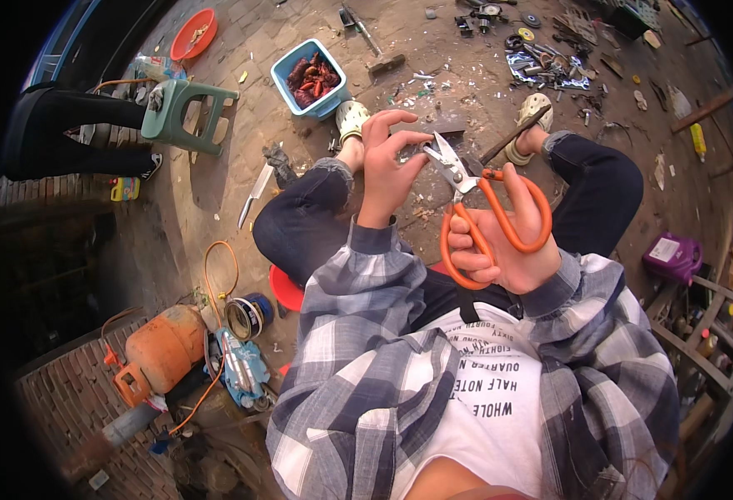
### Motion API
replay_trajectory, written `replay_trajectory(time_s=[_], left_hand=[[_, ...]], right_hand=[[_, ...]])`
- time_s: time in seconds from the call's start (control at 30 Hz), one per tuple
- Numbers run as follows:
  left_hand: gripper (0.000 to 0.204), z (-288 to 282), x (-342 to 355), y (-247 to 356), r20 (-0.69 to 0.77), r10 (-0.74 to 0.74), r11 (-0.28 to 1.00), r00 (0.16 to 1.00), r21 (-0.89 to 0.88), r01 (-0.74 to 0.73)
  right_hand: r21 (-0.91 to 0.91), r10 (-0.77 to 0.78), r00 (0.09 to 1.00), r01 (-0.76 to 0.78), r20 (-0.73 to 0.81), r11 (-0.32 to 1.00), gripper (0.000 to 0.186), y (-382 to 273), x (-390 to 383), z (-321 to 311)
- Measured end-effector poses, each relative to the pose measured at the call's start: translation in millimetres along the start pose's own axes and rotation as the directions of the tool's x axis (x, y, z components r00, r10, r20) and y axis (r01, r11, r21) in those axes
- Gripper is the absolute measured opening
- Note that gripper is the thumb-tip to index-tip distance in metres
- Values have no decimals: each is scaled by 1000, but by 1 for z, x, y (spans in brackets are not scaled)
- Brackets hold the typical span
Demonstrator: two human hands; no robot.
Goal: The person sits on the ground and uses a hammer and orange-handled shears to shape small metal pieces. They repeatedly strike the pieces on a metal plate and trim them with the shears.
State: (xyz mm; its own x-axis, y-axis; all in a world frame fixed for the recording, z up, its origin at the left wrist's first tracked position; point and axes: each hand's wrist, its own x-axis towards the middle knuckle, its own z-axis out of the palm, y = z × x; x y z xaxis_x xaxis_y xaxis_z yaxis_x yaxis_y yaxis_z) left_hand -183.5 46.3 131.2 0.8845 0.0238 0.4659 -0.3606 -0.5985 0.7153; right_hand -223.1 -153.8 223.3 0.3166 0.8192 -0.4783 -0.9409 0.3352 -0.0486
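Observation:
My right hand (pixel 512 246) grips a pair of scissors (pixel 464 181) with looped orange handles, its thumb and fingers around the loops. The blades point up and left, slightly parted. At their tips my left hand (pixel 393 162) is closed in a pinch, thumb against forefinger. A small pale piece seems to sit between those fingertips and the blades, too small to name. Beyond my left foot stands a light blue tub (pixel 333 102) of dark red pieces (pixel 311 81). A dark, narrow bar (pixel 512 136) slants up from behind the scissors toward my right foot.
A knife (pixel 255 196) lies left of my knee. Further left stand a green stool (pixel 185 117) and a person in dark trousers (pixel 91 117). A hammer (pixel 372 46) and scattered metal parts (pixel 550 65) lie ahead. An orange gas cylinder (pixel 162 348) is at lower left, a purple jug (pixel 672 256) at right.

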Motion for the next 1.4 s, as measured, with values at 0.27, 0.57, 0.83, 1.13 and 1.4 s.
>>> replay_trajectory(time_s=[0.27, 0.57, 0.83, 1.13, 1.4], left_hand=[[31, -1, -1, 1, 52, 9, 998, 999, -54, -6], [31, 0, -3, -6, 52, -56, 997, 997, -55, 59], [27, 7, -13, -20, 77, -314, 868, 946, -380, 319], [36, 6, -10, -16, 105, -244, 908, 964, -325, 265], [37, 4, -8, -15, 101, -174, 941, 980, -275, 196]], right_hand=[[14, 37, 999, -37, 4, 999, 85, -7, 0, -2], [75, 19, 1000, -19, -2, 997, 85, -4, 1, 1], [46, 7, 999, -8, 32, 999, 83, -6, -7, 1], [31, 29, 997, -31, 72, 999, 82, -5, -2, 2], [27, 35, 998, -37, 49, 999, 80, -3, 3, 2]])
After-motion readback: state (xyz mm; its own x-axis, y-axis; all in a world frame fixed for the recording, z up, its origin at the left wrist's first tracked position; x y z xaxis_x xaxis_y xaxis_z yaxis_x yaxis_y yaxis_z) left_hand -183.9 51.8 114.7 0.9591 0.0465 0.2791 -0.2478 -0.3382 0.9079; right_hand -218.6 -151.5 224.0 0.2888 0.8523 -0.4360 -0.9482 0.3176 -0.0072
